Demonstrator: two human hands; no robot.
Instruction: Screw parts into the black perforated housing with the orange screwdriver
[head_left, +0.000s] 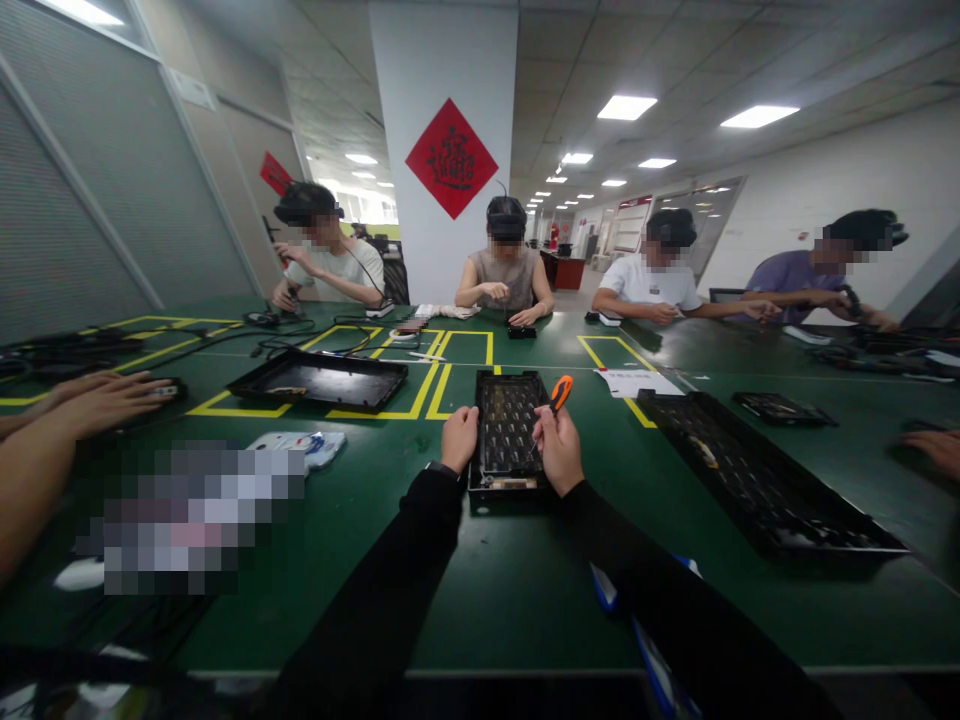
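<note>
A black plastic case (514,425), open-topped with rows of small pale marks inside, lies on the green table in front of me. My left hand (459,440) is closed on its left edge, fingers curled over the rim. Over the right side of the case, my right hand (559,448) pinches a screwdriver (562,391) with an orange and black handle. The handle tilts up and to the right, and its thin shaft points down into the case. The exact spot the tip touches is too small to make out. A pale strip shows along the case's near end.
Larger black trays lie left (319,382) and right (765,470). A white paper (637,383) sits beyond my right hand. Cables (292,335) and yellow tape lines run across the table (480,600). Another person's hand (112,395) is at the left; several people sit opposite.
</note>
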